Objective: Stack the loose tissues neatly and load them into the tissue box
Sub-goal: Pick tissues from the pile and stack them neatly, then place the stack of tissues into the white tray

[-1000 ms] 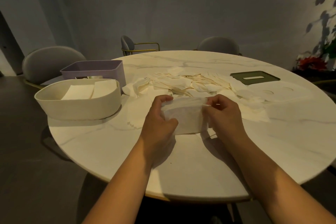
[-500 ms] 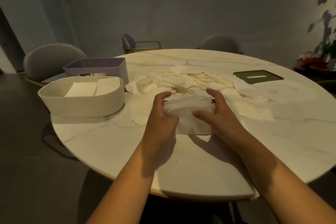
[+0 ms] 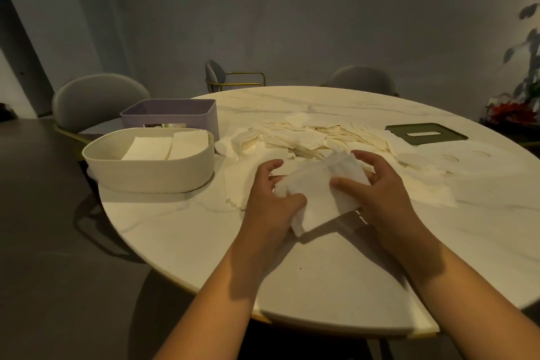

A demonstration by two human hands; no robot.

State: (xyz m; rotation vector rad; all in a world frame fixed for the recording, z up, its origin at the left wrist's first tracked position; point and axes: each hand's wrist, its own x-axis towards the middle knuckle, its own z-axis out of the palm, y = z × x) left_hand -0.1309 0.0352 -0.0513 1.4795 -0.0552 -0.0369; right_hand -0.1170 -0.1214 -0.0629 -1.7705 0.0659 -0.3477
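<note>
A small stack of white tissues (image 3: 320,194) is lifted off the round marble table (image 3: 321,286), tilted. My left hand (image 3: 270,199) grips its left end, thumb on top. My right hand (image 3: 377,187) holds the right end, thumb across the top and fingers curled behind. Beyond my hands lies a spread pile of loose tissues (image 3: 304,137). To the left stands an oval cream tissue box (image 3: 149,165) with two folded stacks lying inside.
A lilac rectangular box (image 3: 172,114) stands behind the cream box. A dark green lid (image 3: 426,133) with a slot lies at the far right, and a white lid (image 3: 467,159) with round holes beside it. Grey chairs ring the table; a plant stands at right.
Both hands have lifted the tissue stack off the table and tilted it. My right hand shifted from the stack's far edge to grip its right end.
</note>
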